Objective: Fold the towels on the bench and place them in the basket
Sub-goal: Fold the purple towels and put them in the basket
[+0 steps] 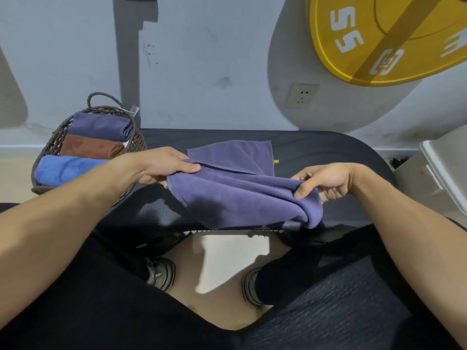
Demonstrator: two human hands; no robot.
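A purple-blue towel (242, 195) lies partly folded across the near half of the black padded bench (328, 152), its front fold hanging just over the bench's near edge. The left hand (161, 168) pinches the towel's left end, thumb on top and fingers curled beneath the cloth. The right hand (321, 181) grips the right end, thumb pressing down on the bunched fold while the other fingers curl under it. A flat single layer of the same towel spreads away toward the far side of the bench, and a small yellow tag (276, 161) shows just beside its right edge.

At the left end of the bench stands a dark woven wicker basket (137, 141) with a loop handle. Inside it lie three folded towels: a purple-blue one (101, 126) at the back, a brown one (91, 147) in the middle, and a bright blue one (68, 166) nearest, partly hidden by the left forearm.

On the pale wall behind, a white power socket (302, 95) sits to the right. Above it a yellow weight plate (384, 39) reaches in from the upper right corner, bearing white lettering that reads "55" and a boxed white logo too distorted to read. A grey metal case (444, 168) stands beyond the right end of the bench. Below the bench the person's black trousers and grey sneakers (161, 272) show against a beige floor.
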